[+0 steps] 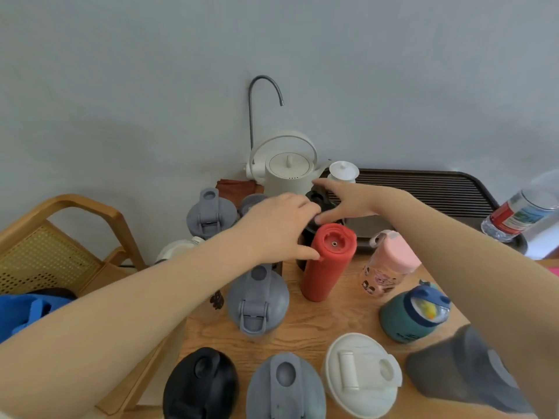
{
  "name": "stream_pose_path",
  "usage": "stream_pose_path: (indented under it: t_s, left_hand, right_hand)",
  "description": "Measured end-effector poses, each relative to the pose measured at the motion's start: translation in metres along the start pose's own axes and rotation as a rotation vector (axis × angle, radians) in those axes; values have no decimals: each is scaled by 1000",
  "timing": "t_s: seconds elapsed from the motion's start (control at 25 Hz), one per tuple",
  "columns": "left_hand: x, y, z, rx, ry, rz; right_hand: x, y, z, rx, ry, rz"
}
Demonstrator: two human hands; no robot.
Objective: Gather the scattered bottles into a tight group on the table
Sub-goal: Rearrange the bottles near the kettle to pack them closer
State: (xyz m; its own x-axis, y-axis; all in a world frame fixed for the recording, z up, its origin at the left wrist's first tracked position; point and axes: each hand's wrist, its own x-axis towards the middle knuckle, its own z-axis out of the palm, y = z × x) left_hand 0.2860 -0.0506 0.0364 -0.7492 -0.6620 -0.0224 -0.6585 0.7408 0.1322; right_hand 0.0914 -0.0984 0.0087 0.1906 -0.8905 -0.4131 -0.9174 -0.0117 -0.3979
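Bottles are seen partly gathered on the wooden surface (pixel 317 322): several lidded ones stand close together nearer than the hands, while a pink bottle (pixel 388 264) and a teal bottle (pixel 408 316) are left apart below the right hand, and a clear plastic bottle (pixel 520 214) lies well off to that hand's right. By this judgement, much gathering remains. A tall red bottle (pixel 328 261), matte and upright, is gripped near its open top by the left hand (pixel 281 228). A black bottle (pixel 317 204), mostly hidden, is clasped by the right hand (pixel 344 201) just beyond it.
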Motion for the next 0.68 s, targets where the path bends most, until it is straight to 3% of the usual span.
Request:
stream_pose_path:
  t_s: [0.12,0.2,0.4,0.52,0.68]
  left_hand:
    - [19,29,15,6,-120,-73]
    - [29,38,23,26,-197,-108]
    - [22,30,7,-33,-173,-112]
    - [4,21,-29,-230,-19,-133]
    - [-11,-3,-88,-509,380,-199]
  right_hand:
    - [-21,8,-9,193,234,-6]
    - [-40,14,-13,210,299,-24]
    - [-64,29,-16,371,444,-67]
    - [-59,22,-16,612,482,-64]
    - [-48,-9,-10,791,368,-133]
